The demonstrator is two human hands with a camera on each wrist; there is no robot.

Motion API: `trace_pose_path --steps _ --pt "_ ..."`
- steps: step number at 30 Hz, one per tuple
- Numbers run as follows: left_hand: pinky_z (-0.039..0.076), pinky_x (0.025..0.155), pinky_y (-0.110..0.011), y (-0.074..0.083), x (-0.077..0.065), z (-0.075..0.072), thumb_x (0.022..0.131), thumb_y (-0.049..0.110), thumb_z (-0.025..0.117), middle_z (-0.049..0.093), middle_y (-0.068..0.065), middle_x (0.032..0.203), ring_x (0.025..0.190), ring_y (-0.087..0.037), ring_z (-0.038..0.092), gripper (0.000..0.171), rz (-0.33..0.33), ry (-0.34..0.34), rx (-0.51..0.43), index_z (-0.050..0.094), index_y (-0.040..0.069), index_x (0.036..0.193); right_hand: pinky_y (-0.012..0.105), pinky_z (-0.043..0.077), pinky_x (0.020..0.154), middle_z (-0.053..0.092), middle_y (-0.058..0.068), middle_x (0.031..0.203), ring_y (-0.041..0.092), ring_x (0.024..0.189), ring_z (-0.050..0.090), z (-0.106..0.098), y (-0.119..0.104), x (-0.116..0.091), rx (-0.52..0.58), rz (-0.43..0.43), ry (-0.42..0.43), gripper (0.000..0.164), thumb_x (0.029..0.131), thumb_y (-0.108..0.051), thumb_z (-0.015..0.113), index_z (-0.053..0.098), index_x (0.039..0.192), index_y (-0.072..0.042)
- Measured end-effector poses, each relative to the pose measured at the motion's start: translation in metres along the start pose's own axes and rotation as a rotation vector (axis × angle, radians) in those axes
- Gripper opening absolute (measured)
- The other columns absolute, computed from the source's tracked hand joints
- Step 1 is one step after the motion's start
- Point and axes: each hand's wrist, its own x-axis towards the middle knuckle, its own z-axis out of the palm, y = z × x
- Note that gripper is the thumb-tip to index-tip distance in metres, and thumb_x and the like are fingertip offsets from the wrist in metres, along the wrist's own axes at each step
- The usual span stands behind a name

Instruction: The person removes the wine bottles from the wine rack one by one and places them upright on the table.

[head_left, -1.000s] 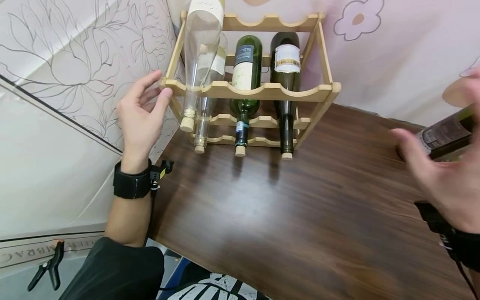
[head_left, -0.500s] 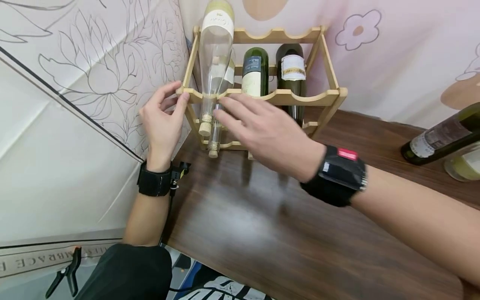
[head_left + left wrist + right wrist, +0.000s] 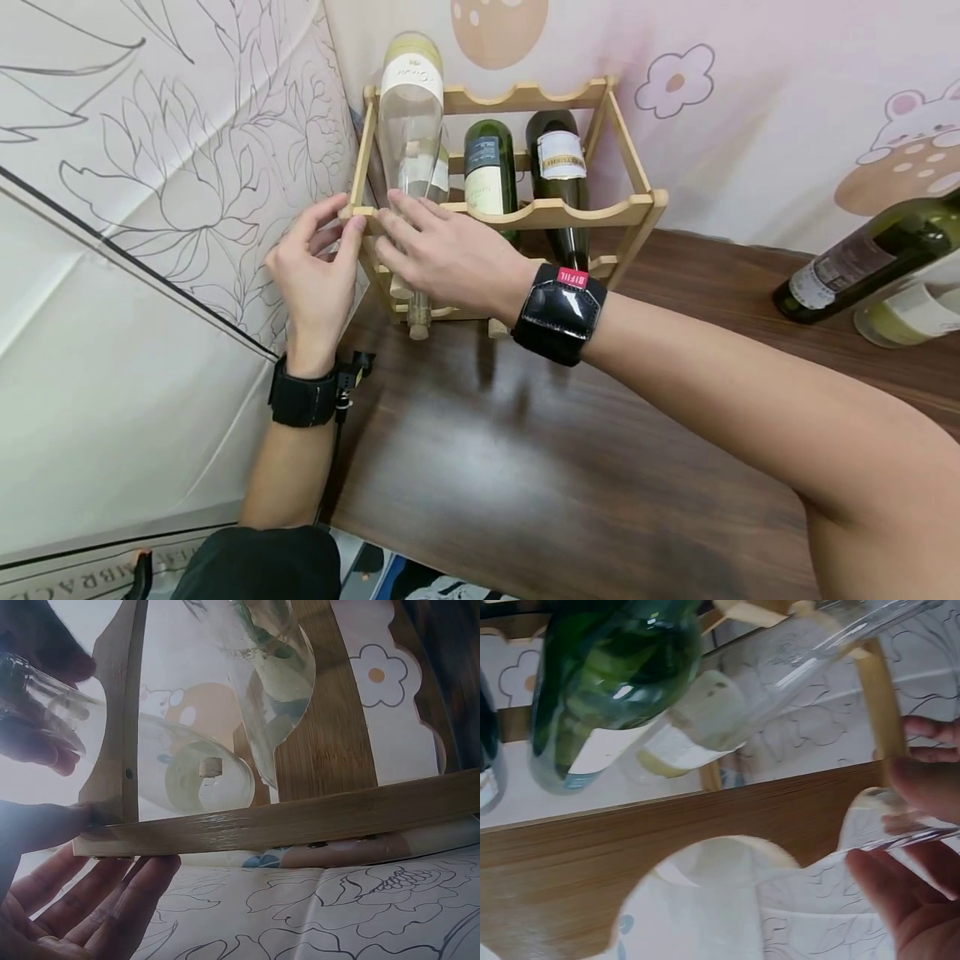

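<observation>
The clear bottle [image 3: 407, 125] lies in the top tier of the rack [image 3: 555, 217], at its left end, with its long axis running back to front: base over the rack's back, neck and cork [image 3: 400, 288] out past the rack's front, towards the person. What seems to matter most is how that neck lies to the right hand [image 3: 450, 250], which comes to it from the right along the rack's front, with the forearm roughly crosswise to the bottle. Its fingers reach over the neck and look clamped on it with the thumb below; how snugly the neck sits in the rack's notch is hidden under them. The left hand [image 3: 315, 258], just left of the neck, pinches the rack's front left corner between thumb and fingers and is apart from the bottle. Beneath, lower in the rack, is the lower bottle [image 3: 420, 312], its neck also facing front; to its right in the rack lie the green bottle [image 3: 483, 167] and the dark bottle [image 3: 558, 158]. On the table [image 3: 465, 467], well right of the rack, are the olive bottle [image 3: 832, 267] and the pale bottle [image 3: 892, 325]
</observation>
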Motion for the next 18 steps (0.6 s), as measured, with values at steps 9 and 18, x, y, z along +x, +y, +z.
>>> trace_pose_path --steps 9,18 --pt "0.06 0.066 -0.005 -0.001 0.002 0.001 0.094 0.018 0.082 0.082 -0.009 0.114 0.093 -0.027 0.082 0.024 0.024 0.017 -0.027 0.081 0.008 0.116 0.049 0.051 0.122 0.064 0.021 0.142 0.046 0.142 0.056 0.004 0.014 0.003 0.011 -0.055 -0.015 0.03 0.106 -0.002 0.048 0.061 0.133 -0.003" --pt "0.06 0.066 -0.005 -0.005 0.001 -0.001 0.094 0.02 0.083 0.082 -0.009 0.113 0.091 -0.014 0.081 0.025 0.012 0.02 -0.03 0.081 0.009 0.117 0.047 0.054 0.118 0.065 0.024 0.141 0.046 0.139 0.059 -0.002 0.031 0.008 0.087 -0.047 0.05 0.029 0.108 0.003 0.04 0.058 0.131 0.003"
